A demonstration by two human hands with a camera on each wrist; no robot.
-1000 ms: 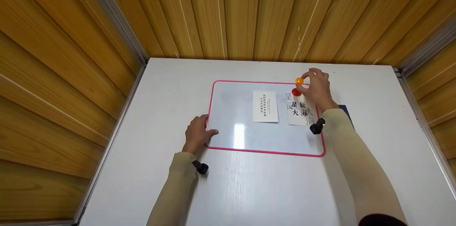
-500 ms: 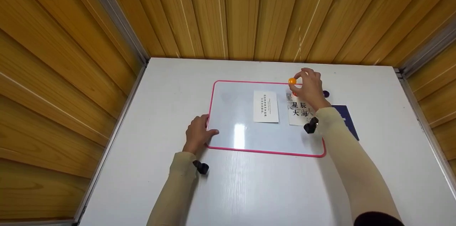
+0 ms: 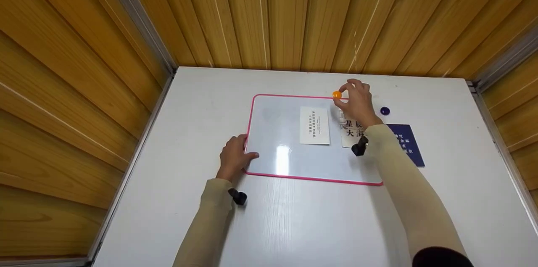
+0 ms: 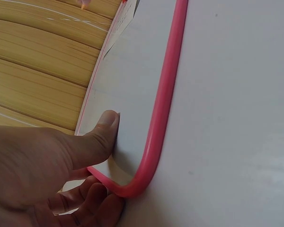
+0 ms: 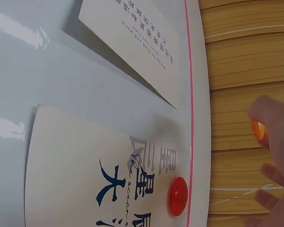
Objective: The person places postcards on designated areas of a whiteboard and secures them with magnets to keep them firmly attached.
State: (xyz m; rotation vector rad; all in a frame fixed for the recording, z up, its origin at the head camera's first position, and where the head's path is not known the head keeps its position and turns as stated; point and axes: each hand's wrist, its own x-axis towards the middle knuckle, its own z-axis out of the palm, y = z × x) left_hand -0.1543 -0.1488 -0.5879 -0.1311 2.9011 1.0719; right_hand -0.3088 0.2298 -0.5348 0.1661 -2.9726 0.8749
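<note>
A whiteboard [image 3: 269, 132] with a pink frame lies on the white table. My left hand [image 3: 235, 157] grips its left edge near the lower corner, thumb on the face and fingers curled round the frame in the left wrist view. Between thumb and forefinger, my right hand [image 3: 357, 102] pinches a round orange magnet [image 3: 337, 95] above the board's top edge. A small white text card [image 3: 315, 126] is on the board, its lower part standing off the surface. Right of it, a card with large characters [image 5: 75, 165] has a red round magnet [image 5: 178, 196] on its top; my hand hides this magnet in the head view.
A dark purple round magnet [image 3: 385, 111] and a dark blue card [image 3: 410, 145] lie on the table right of the board; my right sleeve covers part of the blue card. Wood-panelled walls [image 3: 286, 19] rise at the back and sides.
My right hand has moved left along the board's top edge with the orange magnet, uncovering the dark purple magnet and more of the blue card. My left hand keeps its hold.
</note>
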